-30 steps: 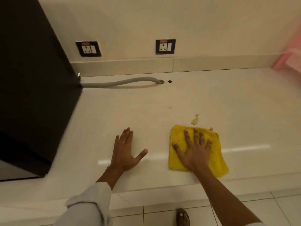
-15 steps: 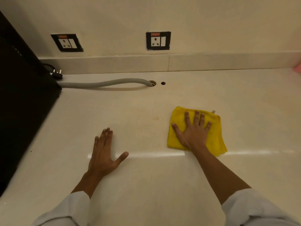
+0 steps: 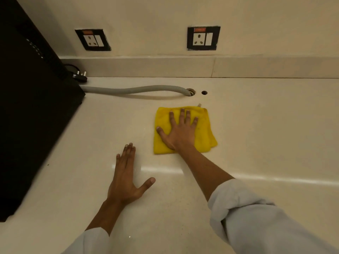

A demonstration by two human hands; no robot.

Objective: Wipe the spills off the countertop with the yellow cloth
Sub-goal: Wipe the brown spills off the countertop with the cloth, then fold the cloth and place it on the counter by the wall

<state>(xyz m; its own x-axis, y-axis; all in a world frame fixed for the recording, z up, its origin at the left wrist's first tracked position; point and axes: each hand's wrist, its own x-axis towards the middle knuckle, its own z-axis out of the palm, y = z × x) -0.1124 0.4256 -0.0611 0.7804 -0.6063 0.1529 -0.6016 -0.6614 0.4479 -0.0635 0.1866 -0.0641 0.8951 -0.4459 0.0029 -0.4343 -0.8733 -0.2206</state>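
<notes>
Surface: cream, glossy stone desk; no spill is visible on the exposed area around the cloth.
Task item: folded square yellow microfibre cloth, lying flat on the desk toward the back wall, just in front of the grey corrugated hose and the small drain hole.
Right hand: palm down on the cloth, fingers spread; the grip is a flat press, not a clenched hold.
Left hand: flat on bare desk, released, holding nothing, apart from the cloth.
Handling, judged: light, soft, limp; likely to bunch or unfold if pushed from one edge. Gloss suggests it slides easily.
Hold point, judged: centre of the fold, under even palm pressure.
Hazard: black appliance and its plug at left.
</notes>
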